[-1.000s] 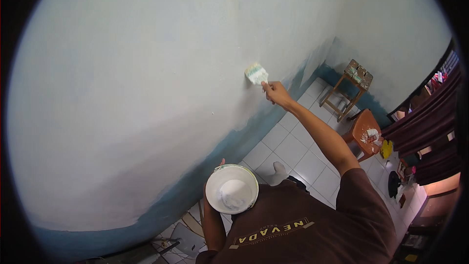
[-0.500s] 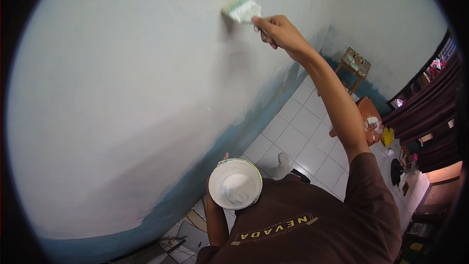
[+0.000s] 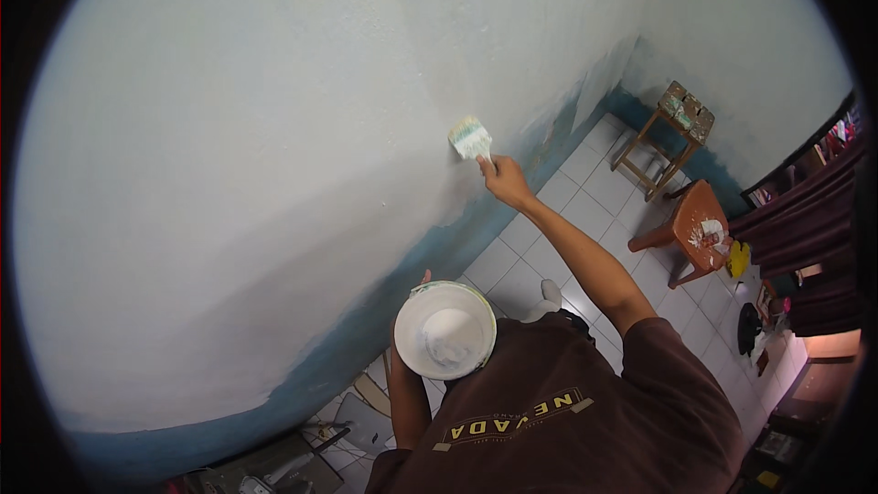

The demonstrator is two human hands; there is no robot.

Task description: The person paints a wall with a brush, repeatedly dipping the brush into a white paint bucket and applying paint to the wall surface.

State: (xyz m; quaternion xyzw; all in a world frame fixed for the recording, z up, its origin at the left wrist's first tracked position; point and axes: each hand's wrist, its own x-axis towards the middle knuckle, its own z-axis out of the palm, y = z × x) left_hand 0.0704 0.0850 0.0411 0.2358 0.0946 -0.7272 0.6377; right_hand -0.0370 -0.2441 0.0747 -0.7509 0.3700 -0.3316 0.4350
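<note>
My right hand (image 3: 506,181) is closed round the handle of a wide paintbrush (image 3: 472,140). The brush is smeared with white paint, and its yellowish bristles are at the pale wall (image 3: 274,128), low on the white area above the blue band. Against my body my left hand (image 3: 427,276) supports a white paint bucket (image 3: 407,343). Only a fingertip of that hand shows past the rim; the bucket hides the rest. White paint (image 3: 452,333) lies in the bottom of the bucket.
A blue strip (image 3: 439,252) runs along the wall's foot above white floor tiles (image 3: 585,197). To the right stand a paint-spattered wooden stool (image 3: 681,114) and an orange-brown plastic stool (image 3: 681,224), near a dark curtain (image 3: 809,192). A grey chair (image 3: 364,425) is at lower left.
My right hand has brought the paintbrush down the wall, from high up to nearer the blue strip. The bucket stays against my body, and the view has shifted slightly.
</note>
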